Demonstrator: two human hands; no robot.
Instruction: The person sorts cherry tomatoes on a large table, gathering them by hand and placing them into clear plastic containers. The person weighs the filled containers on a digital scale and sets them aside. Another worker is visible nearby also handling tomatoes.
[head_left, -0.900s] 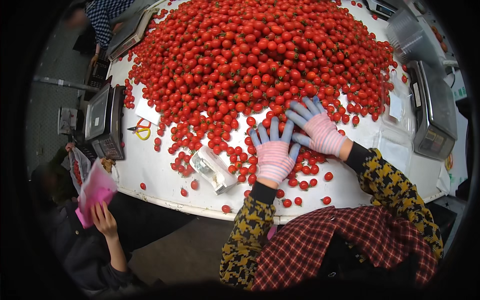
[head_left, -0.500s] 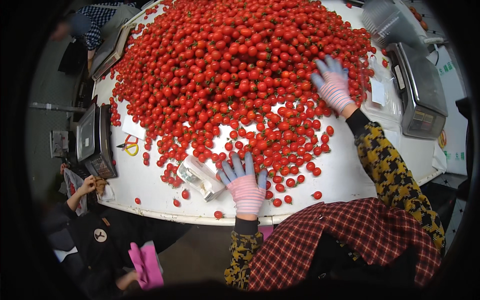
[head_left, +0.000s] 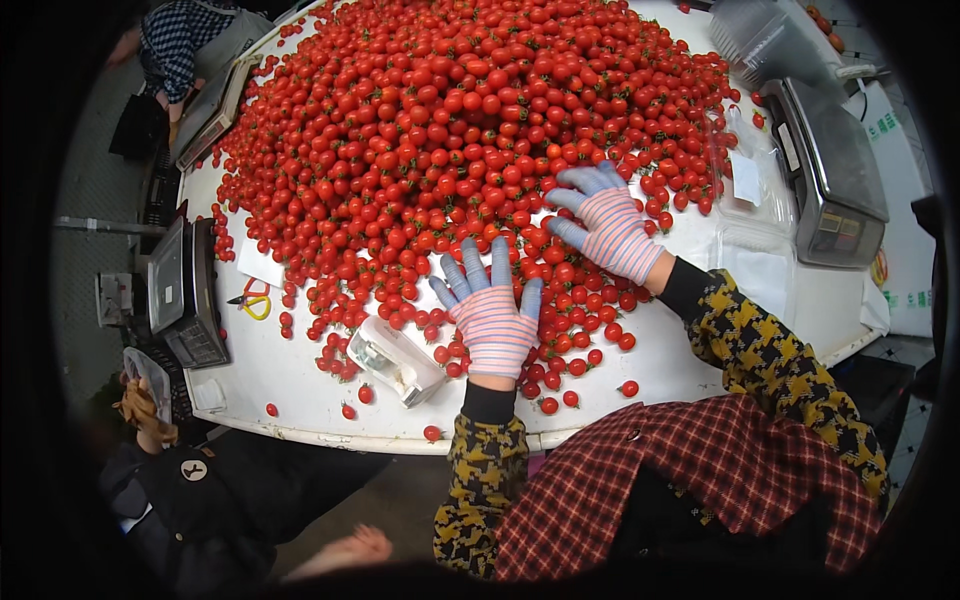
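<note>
A large heap of cherry tomatoes [head_left: 430,130] covers most of the white table [head_left: 690,370]. My left hand [head_left: 490,320], in a pink striped glove with blue-grey fingers, lies on the near tomatoes with its fingers spread. On the heap's right flank, my right hand [head_left: 606,222], gloved alike, rests against tomatoes with fingers apart and bent a little. Neither hand grips anything. Just left of my left hand, a clear plastic box [head_left: 396,360] lies tilted, with something pale inside. Loose tomatoes are scattered between my hands and the table's front edge.
Scales stand at the right [head_left: 835,190] and left [head_left: 185,290] edges. Yellow-handled scissors [head_left: 255,305] lie beside a white card [head_left: 262,262]. Stacked clear trays [head_left: 750,40] stand at the back right, with clear packaging [head_left: 750,260] nearer. Co-workers are at the lower left [head_left: 200,500] and far left [head_left: 175,50].
My right hand has moved left and nearer, baring some table on the right. My left hand has slid forward onto the tomatoes. The lower-left co-worker's pink glove is out of sight.
</note>
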